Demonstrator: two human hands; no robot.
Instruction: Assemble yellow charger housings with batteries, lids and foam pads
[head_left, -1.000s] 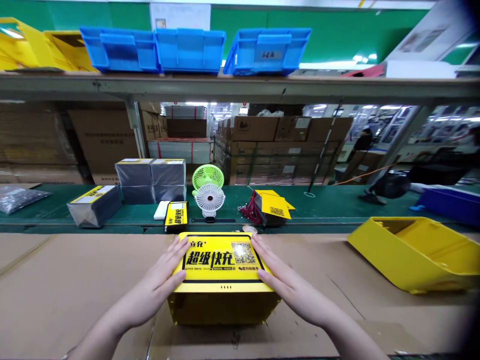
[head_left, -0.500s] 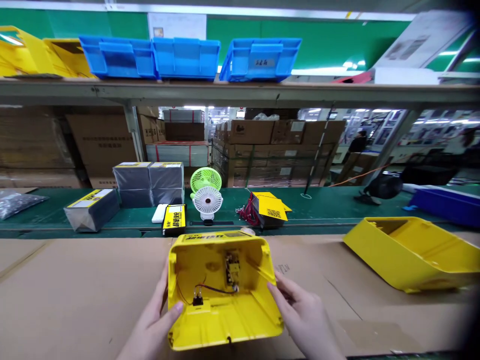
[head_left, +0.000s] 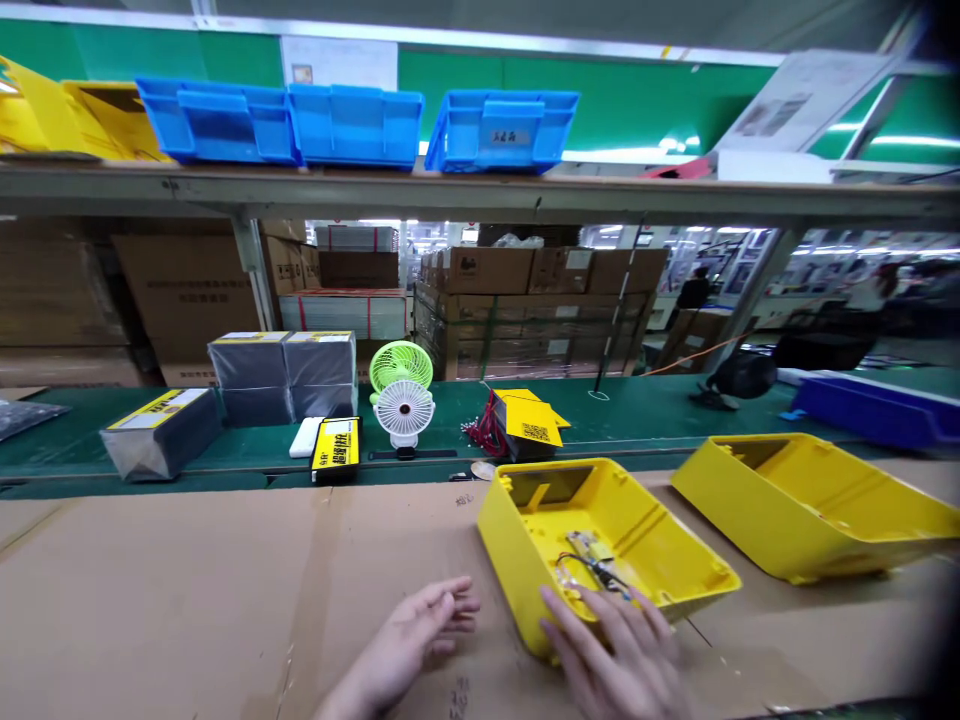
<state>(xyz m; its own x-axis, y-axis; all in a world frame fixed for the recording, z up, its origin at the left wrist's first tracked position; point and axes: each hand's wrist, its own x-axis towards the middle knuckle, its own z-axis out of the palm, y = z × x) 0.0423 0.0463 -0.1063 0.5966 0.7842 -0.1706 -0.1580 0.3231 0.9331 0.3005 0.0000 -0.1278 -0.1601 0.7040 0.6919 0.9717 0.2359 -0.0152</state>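
A yellow plastic shell (head_left: 517,555) lies open side up on the cardboard, in front of me and to the right. A small circuit board (head_left: 589,548) with wires sits inside it. My right hand (head_left: 619,650) rests over its near rim with fingers stretched and apart; its thumb is not clear. My left hand (head_left: 412,640) is left of the shell, apart from it, fingers loosely extended and holding nothing. A second yellow shell (head_left: 780,510) lies just to the right.
On the green bench behind stand a white fan (head_left: 405,412), a green fan (head_left: 401,365), yellow-and-black packs (head_left: 336,448), wrapped boxes (head_left: 251,365) and red wires (head_left: 491,425). Blue bins (head_left: 502,130) line the shelf above. Cardboard (head_left: 187,600) covers the near surface.
The yellow shell went from between both hands to the cardboard at the right, and now lies turned open side up. My left hand has let go of it; the right still touches it.
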